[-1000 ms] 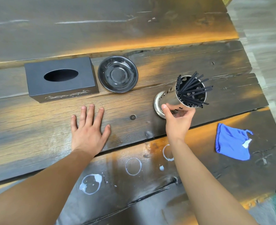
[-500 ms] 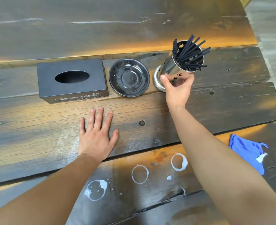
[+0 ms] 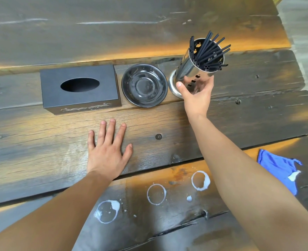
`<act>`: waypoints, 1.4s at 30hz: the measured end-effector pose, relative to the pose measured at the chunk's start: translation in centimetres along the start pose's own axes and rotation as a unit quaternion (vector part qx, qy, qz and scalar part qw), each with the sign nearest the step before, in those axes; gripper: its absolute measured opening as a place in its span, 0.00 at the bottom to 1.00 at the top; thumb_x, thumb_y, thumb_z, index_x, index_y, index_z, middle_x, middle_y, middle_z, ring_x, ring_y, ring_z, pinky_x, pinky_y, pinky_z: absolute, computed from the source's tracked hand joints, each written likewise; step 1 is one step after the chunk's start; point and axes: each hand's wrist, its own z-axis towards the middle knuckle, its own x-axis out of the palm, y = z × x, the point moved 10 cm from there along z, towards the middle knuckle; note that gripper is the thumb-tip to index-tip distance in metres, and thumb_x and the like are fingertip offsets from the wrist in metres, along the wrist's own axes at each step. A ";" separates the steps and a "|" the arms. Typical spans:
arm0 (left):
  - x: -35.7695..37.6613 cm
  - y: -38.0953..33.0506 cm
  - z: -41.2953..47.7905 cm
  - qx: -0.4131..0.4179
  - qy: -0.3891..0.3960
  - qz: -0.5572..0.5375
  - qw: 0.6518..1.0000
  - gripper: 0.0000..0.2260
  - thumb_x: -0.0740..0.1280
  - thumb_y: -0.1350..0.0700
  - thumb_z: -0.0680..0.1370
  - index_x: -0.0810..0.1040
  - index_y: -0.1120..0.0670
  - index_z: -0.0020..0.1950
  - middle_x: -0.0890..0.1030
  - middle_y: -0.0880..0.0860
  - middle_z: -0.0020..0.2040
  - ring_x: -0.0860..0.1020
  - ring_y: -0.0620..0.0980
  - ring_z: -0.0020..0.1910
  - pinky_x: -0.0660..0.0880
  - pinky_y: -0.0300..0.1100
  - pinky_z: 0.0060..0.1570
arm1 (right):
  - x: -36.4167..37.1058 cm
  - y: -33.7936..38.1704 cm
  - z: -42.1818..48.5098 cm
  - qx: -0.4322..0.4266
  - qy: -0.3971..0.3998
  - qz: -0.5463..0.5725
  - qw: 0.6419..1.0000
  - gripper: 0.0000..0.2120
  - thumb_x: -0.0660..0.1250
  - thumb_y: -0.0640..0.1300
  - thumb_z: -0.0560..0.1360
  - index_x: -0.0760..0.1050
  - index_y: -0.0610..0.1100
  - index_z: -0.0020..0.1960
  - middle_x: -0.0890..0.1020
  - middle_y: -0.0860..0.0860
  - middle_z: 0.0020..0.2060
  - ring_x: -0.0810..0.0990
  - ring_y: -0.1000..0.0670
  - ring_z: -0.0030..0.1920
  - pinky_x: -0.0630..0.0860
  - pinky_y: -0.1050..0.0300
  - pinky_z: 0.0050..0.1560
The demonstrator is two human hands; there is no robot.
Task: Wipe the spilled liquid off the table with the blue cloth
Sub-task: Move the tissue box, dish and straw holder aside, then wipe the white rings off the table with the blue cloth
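Observation:
Three white rings of spilled liquid (image 3: 156, 194) mark the near plank of the dark wooden table (image 3: 41, 142), with a few small drops beside them. The blue cloth (image 3: 278, 167) lies crumpled at the right, partly behind my right forearm. My right hand (image 3: 196, 96) is wrapped around a steel holder (image 3: 189, 73) full of black straws, which stands beside the dish at the far side. My left hand (image 3: 107, 151) rests flat on the middle plank, fingers spread, holding nothing.
A black tissue box (image 3: 80, 88) and a dark round dish (image 3: 144, 85) stand in a row left of the steel holder. The table's right edge meets a grey floor (image 3: 305, 33). Gaps run between the planks.
My right hand has carried the steel holder away from the near plank to the far side, next to the dish. The left hand has stayed flat on the table.

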 end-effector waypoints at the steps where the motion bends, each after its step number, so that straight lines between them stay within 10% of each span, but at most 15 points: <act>1: 0.0 0.0 0.0 -0.001 0.000 -0.002 1.000 0.31 0.47 0.34 0.82 0.52 0.42 0.83 0.52 0.49 0.84 0.47 0.53 0.83 0.47 0.62 0.78 | -0.5 -0.2 -0.4 0.007 0.002 -0.015 1.000 0.58 0.83 0.54 0.66 0.50 0.46 0.84 0.66 0.49 0.80 0.64 0.52 0.80 0.60 0.50 0.82; 15: 0.8 0.4 0.2 -0.005 0.006 0.000 1.000 0.31 0.47 0.33 0.81 0.50 0.42 0.83 0.52 0.50 0.84 0.45 0.52 0.83 0.45 0.61 0.78 | -21.0 -8.5 -9.9 -0.010 -0.131 -0.313 0.941 0.35 0.70 0.59 0.79 0.67 0.42 0.79 0.68 0.45 0.79 0.64 0.46 0.80 0.62 0.42 0.80; 23: 0.4 0.4 0.1 -0.011 0.008 -0.002 1.000 0.32 0.48 0.33 0.81 0.51 0.43 0.83 0.53 0.51 0.83 0.46 0.53 0.83 0.42 0.57 0.77 | -33.4 -14.3 -10.5 0.197 -0.212 -0.442 0.849 0.38 0.55 0.72 0.76 0.60 0.57 0.81 0.54 0.52 0.84 0.48 0.45 0.84 0.53 0.33 0.76; 31: -0.3 0.0 0.3 -0.012 0.018 0.019 1.000 0.31 0.48 0.33 0.81 0.53 0.43 0.82 0.53 0.51 0.83 0.48 0.54 0.83 0.25 0.44 0.73 | -33.5 -17.5 -10.0 0.301 -0.161 -0.426 0.838 0.41 0.47 0.81 0.69 0.51 0.69 0.80 0.48 0.57 0.84 0.42 0.45 0.84 0.46 0.30 0.76; 42: -0.2 0.0 0.2 -0.011 0.035 0.024 0.999 0.31 0.48 0.32 0.81 0.53 0.43 0.82 0.54 0.51 0.83 0.48 0.54 0.83 0.24 0.43 0.72 | -30.1 -16.1 -12.3 0.152 -0.169 -0.451 0.863 0.23 0.58 0.62 0.84 0.70 0.58 0.77 0.65 0.50 0.79 0.64 0.38 0.73 0.64 0.35 0.66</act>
